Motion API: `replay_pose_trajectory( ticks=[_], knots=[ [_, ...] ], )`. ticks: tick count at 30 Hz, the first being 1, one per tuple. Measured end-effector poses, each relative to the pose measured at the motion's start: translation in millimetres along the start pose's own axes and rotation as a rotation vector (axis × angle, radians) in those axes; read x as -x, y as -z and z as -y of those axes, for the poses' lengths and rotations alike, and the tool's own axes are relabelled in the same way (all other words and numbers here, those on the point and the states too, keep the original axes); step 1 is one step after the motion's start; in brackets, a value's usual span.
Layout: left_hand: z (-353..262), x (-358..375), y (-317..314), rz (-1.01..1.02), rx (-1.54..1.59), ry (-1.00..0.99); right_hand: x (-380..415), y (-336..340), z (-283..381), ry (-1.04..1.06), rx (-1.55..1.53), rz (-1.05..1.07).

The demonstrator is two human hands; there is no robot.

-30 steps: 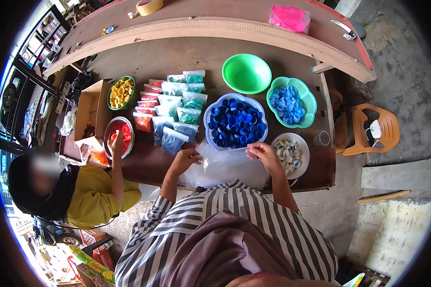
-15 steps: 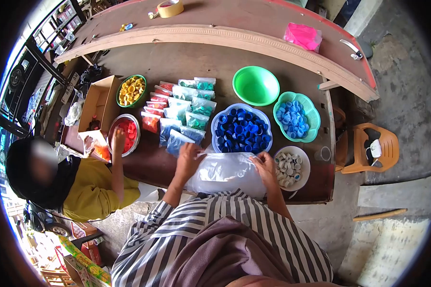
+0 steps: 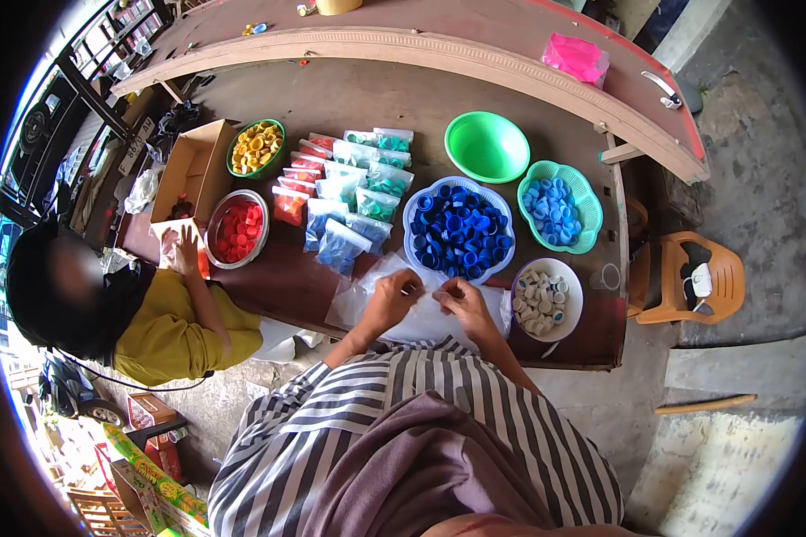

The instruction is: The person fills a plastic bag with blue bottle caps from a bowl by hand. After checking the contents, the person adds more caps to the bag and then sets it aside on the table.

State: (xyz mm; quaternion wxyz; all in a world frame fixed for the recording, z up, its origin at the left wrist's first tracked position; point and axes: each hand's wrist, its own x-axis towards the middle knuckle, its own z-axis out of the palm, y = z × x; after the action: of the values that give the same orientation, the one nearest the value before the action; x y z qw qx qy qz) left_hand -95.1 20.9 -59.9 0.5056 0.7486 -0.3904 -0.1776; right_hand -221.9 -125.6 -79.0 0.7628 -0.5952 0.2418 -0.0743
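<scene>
Clear plastic bags (image 3: 354,302) lie at the table's near edge, beneath and beside both hands. My left hand (image 3: 392,300) is closed, its thumb and fingertips pinched together over the plastic. Close to its right, my right hand (image 3: 461,302) is also pinched; what either hand grips is too small to make out. Just beyond them stands a lavender basket (image 3: 409,255) of dark blue caps (image 3: 461,231). A white bowl (image 3: 575,327) of white caps (image 3: 540,302) is right of my right hand. Filled bags of red, green and blue pieces (image 3: 345,243) lie in rows at the left.
A co-worker (image 3: 166,327) sits at the left, near a metal bowl (image 3: 260,246) of red caps and a cardboard box (image 3: 197,170). Behind are a yellow-cap bowl (image 3: 282,134), a green bowl (image 3: 487,148) and a turquoise basket (image 3: 591,210). A raised shelf (image 3: 403,43) spans the back.
My hands have come closer together, and the plastic that was stretched between them now lies lower and spreads left. The co-worker's hand has moved from the red caps to a bag. The view has shifted slightly.
</scene>
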Motion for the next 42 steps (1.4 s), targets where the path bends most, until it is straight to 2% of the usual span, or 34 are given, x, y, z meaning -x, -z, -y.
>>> replay_pose_trajectory(
  ticks=[2,4,6,7,9,11,15,17,21,23,26,27,29,30,31,33,34,37,38,40,41,42],
  knots=[
    [-8,-1,10,-0.104,-0.005,0.085,0,5,3,0.060,0.205,-0.062],
    [-10,-1,13,-0.168,0.005,0.116,0,5,-1,0.053,0.216,-0.081],
    [-4,-1,9,-0.169,-0.197,-0.048,-1,4,-6,0.046,0.228,-0.100],
    [-5,0,8,-0.169,-0.194,-0.049,-1,4,-9,0.110,0.294,-0.070],
    [-8,4,6,-0.058,-0.402,-0.206,-2,7,-13,0.172,0.360,-0.043],
    [-16,7,1,-0.060,-0.436,-0.162,-4,12,-13,0.116,0.468,-0.032],
    [-14,4,-3,-0.016,-0.420,-0.069,-4,11,-7,0.136,0.471,-0.056],
    [-15,1,-2,-0.015,-0.385,-0.051,-4,9,-3,-0.031,0.112,-0.030],
    [-15,-1,-3,0.080,-0.291,-0.003,-9,16,-11,-0.089,0.103,-0.059],
    [-11,-4,-6,0.120,-0.275,0.029,-17,22,-17,0.179,0.433,-0.026],
    [-3,-13,1,0.001,-0.280,-0.041,-29,36,-13,0.066,0.286,-0.078],
    [-1,-16,5,0.002,-0.279,-0.037,-35,41,-12,0.055,0.287,-0.170],
    [-11,-23,17,0.072,-0.234,0.082,-47,53,-8,0.334,0.560,-0.285],
    [-10,-27,18,0.078,-0.224,0.102,-51,60,-5,0.327,0.751,-0.326],
    [-6,-29,18,0.077,-0.224,0.103,-58,65,-7,0.327,0.751,-0.324],
    [2,-33,15,0.063,-0.213,0.031,-71,70,-12,0.501,1.076,-0.473],
    [1,-35,15,0.063,-0.214,0.035,-74,70,-10,0.417,1.096,-0.436],
    [0,-38,11,0.073,-0.171,0.097,-78,76,-7,0.386,1.129,-0.344],
    [4,-39,10,0.066,-0.198,0.058,-81,80,-12,0.381,1.128,-0.339],
    [8,-40,8,0.063,-0.225,0.022,-88,85,-21,0.318,0.860,-0.326],
    [9,-41,7,0.064,-0.215,0.026,-90,88,-23,0.313,0.858,-0.327],
    [10,-42,7,0.066,-0.204,0.029,-90,91,-25,0.178,0.601,-0.308]
  ],
)
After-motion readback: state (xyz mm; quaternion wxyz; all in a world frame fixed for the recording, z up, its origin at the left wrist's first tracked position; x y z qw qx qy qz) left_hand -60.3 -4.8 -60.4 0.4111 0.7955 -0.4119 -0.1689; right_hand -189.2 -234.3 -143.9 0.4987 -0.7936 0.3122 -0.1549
